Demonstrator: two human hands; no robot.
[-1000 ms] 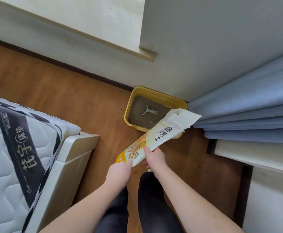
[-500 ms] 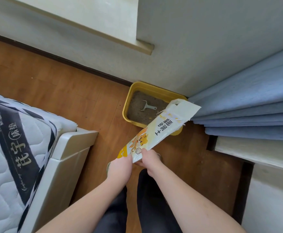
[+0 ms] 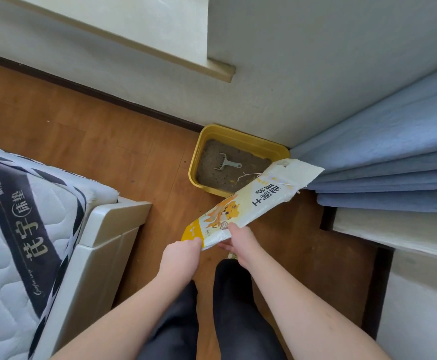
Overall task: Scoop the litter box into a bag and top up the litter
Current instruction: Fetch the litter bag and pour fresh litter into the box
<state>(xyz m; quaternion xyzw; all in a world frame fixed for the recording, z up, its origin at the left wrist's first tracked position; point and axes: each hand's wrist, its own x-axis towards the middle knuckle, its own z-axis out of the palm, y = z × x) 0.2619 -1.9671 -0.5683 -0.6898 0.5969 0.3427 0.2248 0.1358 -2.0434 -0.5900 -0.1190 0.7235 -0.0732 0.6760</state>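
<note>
Stood over corner, both hands on litter bag [image 3: 251, 203]. Left hand [image 3: 179, 258] gripped bag's bottom yellow corner, fingers curled round it. Right hand [image 3: 240, 242] held bag's lower edge, thumb on top, fingers underneath. Bag tilted up toward 1 o'clock, torn mouth over box's near right corner, just short of curtain folds.

Yellow box [image 3: 195, 162] at 12 o'clock on wood floor [image 3: 82, 131], back rim against wall [image 3: 290, 74], right rim hard by blue curtain [image 3: 394, 157]. Litter inside grey, uneven. Grey scoop [image 3: 225, 164] lying flat on litter near box centre, tines toward 9 o'clock, apart from all rims.

Open floor ran from box's left rim out to 9 and 10 o'clock along dark baseboard [image 3: 108, 96]. Bed frame [image 3: 103, 245] corner and mattress [image 3: 17, 229] closed off 8 o'clock side. White unit [image 3: 394, 229] below curtain hemmed 3 o'clock. Narrow floor strip between bed frame and legs [image 3: 212, 320].
</note>
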